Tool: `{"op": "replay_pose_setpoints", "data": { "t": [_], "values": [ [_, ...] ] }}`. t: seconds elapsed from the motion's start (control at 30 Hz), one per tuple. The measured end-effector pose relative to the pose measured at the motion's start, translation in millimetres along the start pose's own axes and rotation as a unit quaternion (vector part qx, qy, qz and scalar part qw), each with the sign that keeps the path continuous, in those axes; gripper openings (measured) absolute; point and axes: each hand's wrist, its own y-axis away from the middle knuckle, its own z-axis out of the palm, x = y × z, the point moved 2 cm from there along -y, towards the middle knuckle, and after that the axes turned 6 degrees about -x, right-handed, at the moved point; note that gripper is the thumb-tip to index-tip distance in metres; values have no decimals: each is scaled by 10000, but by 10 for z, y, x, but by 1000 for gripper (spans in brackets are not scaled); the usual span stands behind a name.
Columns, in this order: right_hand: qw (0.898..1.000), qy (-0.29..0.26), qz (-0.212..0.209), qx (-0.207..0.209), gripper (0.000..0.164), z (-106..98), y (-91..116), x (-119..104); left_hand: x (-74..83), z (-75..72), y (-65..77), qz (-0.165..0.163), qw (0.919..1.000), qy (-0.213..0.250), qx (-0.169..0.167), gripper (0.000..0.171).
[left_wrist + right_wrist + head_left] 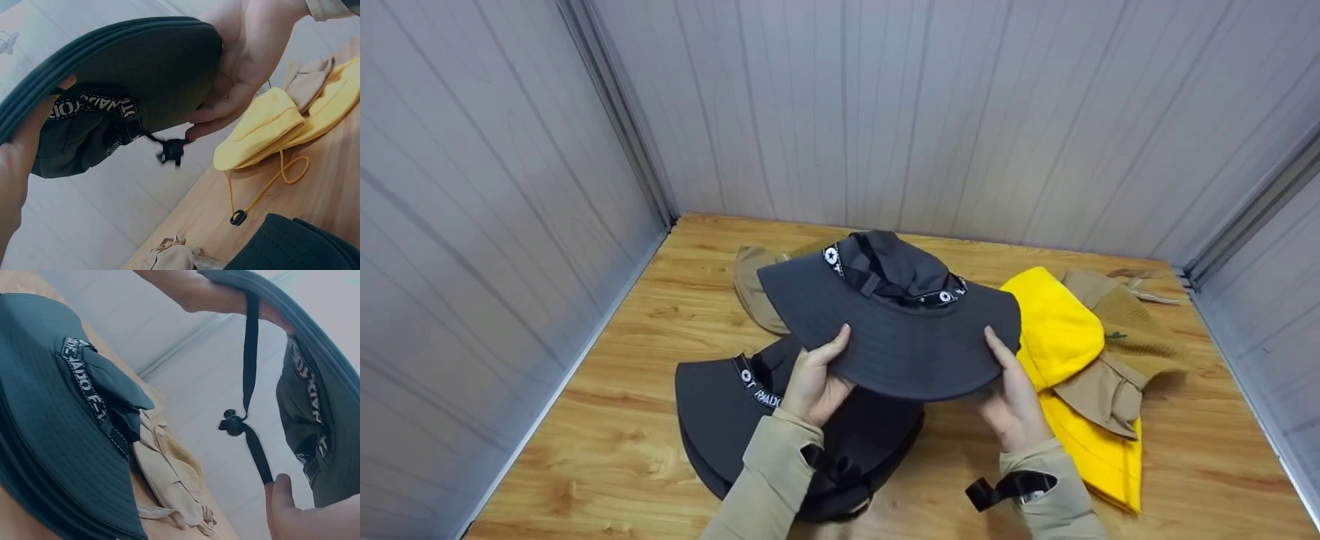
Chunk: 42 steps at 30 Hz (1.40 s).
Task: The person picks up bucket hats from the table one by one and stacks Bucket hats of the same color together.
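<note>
A dark grey wide-brimmed bucket hat, with a black band lettered in white, is held up off the table by both hands. My left hand pinches the brim's left side, thumb on top and fingers beneath. On the right side of the brim, my right hand grips it the same way. Below the brim a black chin strap with a toggle hangs down in the right wrist view. Under and left of the held hat lie more dark hats, stacked, with similar lettered bands.
Yellow hats and tan hats overlap in a pile on the right of the wooden table. A yellow cord with a black toggle trails from one. More tan cloth lies behind the held hat. Pale panel walls enclose the table.
</note>
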Motion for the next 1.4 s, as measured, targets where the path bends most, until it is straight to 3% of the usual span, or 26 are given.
{"op": "replay_pose_setpoints", "data": {
  "t": [0.23,0.43,0.73,0.97,1.2,1.4],
  "values": [
    [9994,250,-86,219,66,-28,19,-84,19,-32,49,-83,10000,-7,-52,24],
    [9993,-208,-161,274,66,-20,46,-133,17,-51,52,-108,9999,-87,-78,23],
    [9928,-885,-584,566,65,-34,92,-176,8,-76,75,-165,9997,-192,21,22],
    [9877,-1149,-908,551,71,-40,138,-204,-4,-81,88,-180,9995,-250,59,23],
    [9832,-1064,-1415,448,71,-48,163,-193,-21,-116,89,-191,9990,-358,162,23],
    [9818,-857,-1598,559,70,-38,182,-202,-10,-138,84,-143,9988,-346,318,24]
  ]
}}
